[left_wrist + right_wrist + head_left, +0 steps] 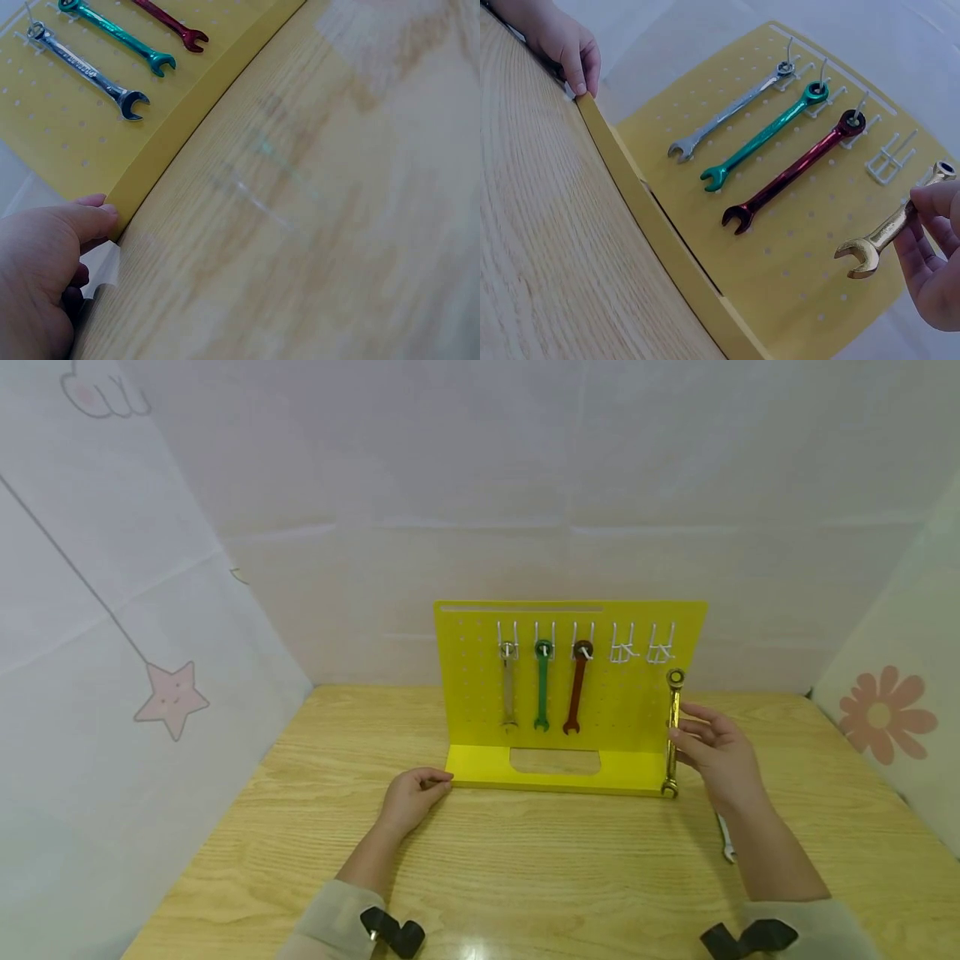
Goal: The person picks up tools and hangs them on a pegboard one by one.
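My right hand (723, 760) pinches a gold combination wrench (672, 735) between thumb and fingers. The wrench stands upright in front of the right side of a yellow pegboard (480, 693), ring end up and open jaw down. My left hand (412, 797) grips the front left corner of the board's base, thumb on the edge in the left wrist view. A silver wrench (727, 112), a green wrench (765, 139) and a red wrench (795, 171) hang by their ring ends from hooks on the board.
To the right of the red wrench, two white hooks (622, 647) carry nothing. Another silver wrench (726, 842) lies on the wooden table (525, 868), partly hidden by my right forearm. A pale cloth wall (487, 485) rises behind the board.
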A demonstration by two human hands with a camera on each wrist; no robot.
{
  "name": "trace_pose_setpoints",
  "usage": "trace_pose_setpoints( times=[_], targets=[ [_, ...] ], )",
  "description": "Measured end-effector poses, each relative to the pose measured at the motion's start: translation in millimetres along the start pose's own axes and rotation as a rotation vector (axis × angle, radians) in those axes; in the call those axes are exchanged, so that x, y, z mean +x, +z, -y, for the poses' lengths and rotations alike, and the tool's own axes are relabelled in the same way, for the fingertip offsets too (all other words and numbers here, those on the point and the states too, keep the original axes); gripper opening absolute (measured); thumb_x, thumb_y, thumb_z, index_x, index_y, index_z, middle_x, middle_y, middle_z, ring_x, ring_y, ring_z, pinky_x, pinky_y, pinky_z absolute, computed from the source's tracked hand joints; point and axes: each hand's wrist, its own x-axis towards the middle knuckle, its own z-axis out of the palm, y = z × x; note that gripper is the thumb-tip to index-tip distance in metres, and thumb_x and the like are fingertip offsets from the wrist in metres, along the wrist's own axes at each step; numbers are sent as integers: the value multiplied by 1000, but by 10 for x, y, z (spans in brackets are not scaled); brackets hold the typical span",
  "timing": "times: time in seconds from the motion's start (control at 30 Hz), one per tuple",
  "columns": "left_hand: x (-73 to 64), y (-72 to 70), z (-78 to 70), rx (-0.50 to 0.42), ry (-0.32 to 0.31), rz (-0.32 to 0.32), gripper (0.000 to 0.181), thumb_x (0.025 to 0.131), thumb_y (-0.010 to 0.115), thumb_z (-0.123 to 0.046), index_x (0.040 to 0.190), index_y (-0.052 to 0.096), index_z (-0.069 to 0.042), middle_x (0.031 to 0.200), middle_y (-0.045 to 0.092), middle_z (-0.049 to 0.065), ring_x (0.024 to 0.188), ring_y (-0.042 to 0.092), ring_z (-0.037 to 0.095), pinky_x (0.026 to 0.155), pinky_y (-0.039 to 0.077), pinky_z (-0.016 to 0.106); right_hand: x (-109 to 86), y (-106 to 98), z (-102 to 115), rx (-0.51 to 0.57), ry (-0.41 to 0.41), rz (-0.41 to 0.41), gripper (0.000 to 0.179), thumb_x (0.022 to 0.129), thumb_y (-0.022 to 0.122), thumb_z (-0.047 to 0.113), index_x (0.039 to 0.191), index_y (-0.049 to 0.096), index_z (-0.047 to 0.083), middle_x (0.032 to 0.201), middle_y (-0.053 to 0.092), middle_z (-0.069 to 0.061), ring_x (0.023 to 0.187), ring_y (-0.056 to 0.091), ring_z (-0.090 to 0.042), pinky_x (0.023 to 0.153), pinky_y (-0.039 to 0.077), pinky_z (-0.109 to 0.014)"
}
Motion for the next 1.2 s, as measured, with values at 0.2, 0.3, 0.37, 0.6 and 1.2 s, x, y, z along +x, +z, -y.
trace_pose_setpoints(
  times=[0.2,0.3,0.37,0.6,1.2],
  targets=[
    [3,-1,15,-10,-1,5,15,90,71,-17,102,77,-11,104,73,4,84,58,12,77,47,29,3,82,47,4,-38,11,33,93,66,6,120,62,25,97,64,13,85,63,0,73,54,-16],
    [4,-3,22,-17,-3,5,15,90,71,-16,103,77,-10,104,73,4,83,58,12,76,47,29,12,130,74,-12,-50,19,33,93,66,8,122,62,24,98,64,13,86,63,1,74,54,-16],
    [5,-4,26,-20,-6,4,16,90,71,-16,103,77,-9,104,73,4,83,58,12,76,47,30,26,166,86,-21,-55,23,33,92,67,8,122,63,23,97,64,13,87,64,1,74,54,-16],
    [6,0,33,-12,-9,4,14,90,71,-17,102,77,-11,105,73,4,85,58,11,78,48,30,102,274,100,-59,-51,34,33,92,68,9,121,66,25,96,64,15,87,63,1,74,54,-15],
    [7,0,16,-14,-11,4,14,90,71,-17,102,77,-12,104,73,3,85,59,12,78,48,30,267,360,20,-106,20,30,41,92,70,19,132,60,19,98,61,15,89,60,2,77,53,-15]
  ],
)
